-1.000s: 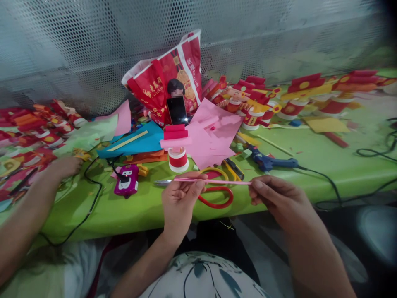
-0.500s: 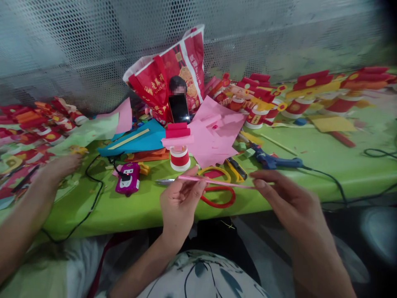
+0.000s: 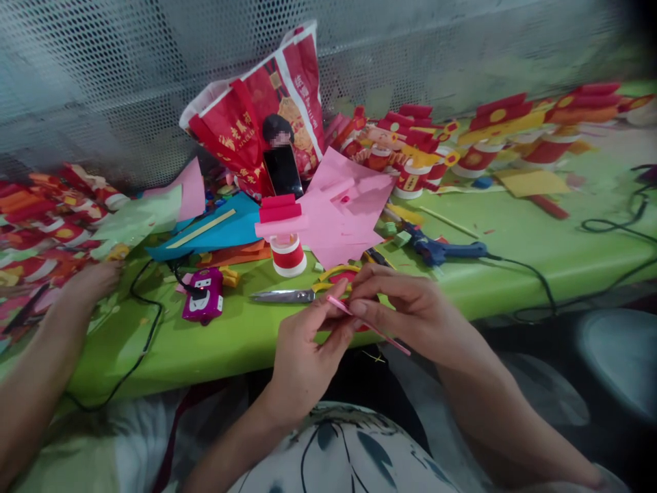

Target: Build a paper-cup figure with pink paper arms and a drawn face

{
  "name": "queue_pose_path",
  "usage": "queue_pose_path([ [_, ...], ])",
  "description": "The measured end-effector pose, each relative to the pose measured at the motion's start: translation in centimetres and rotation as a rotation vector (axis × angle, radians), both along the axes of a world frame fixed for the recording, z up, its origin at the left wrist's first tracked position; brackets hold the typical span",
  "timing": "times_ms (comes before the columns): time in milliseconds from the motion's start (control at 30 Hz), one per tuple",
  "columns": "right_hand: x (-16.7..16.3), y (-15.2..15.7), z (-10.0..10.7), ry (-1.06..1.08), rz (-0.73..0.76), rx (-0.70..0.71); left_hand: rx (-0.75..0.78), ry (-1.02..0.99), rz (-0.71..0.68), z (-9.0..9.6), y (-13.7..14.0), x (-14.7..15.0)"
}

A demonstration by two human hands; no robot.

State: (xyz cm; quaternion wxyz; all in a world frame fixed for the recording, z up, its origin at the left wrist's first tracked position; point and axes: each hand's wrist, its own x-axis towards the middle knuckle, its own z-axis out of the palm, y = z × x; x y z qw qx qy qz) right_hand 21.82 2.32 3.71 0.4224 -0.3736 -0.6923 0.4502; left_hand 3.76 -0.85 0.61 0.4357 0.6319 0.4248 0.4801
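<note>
1. Strip (image 3: 387, 338) is resting in left hand (image 3: 305, 356) and right hand (image 3: 418, 311), before scissors (image 3: 285, 296).
2. Scissors are lying on table (image 3: 230, 352), right of adapter (image 3: 204, 296).
3. Cup (image 3: 289, 257) is standing behind scissors, left of paper sheets (image 3: 354, 202).
4. Glue gun (image 3: 444, 250) is lying right of paper sheets.
5. Phone (image 3: 283, 172) is standing before bag (image 3: 251, 96).

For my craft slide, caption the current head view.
Left hand and right hand hold a thin pink paper strip at a glossy green table, near silver-bladed scissors.
</note>
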Motion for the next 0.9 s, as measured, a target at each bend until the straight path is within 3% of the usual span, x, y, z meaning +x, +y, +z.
queue_pose_path([
  [200, -0.13, -0.15, 0.00, 0.015, 0.023, 0.012, 0.025, 0.002, -0.018, 0.19, -0.03, -0.02],
  [633, -0.71, 0.09, 0.14, 0.002, 0.026, 0.024, -0.151, -0.145, -0.074, 0.21, -0.07, -0.31],
  [900, -1.02, 0.35, 0.08, 0.012, 0.017, 0.045, -0.165, -0.202, -0.084, -0.04, 0.02, -0.38],
])
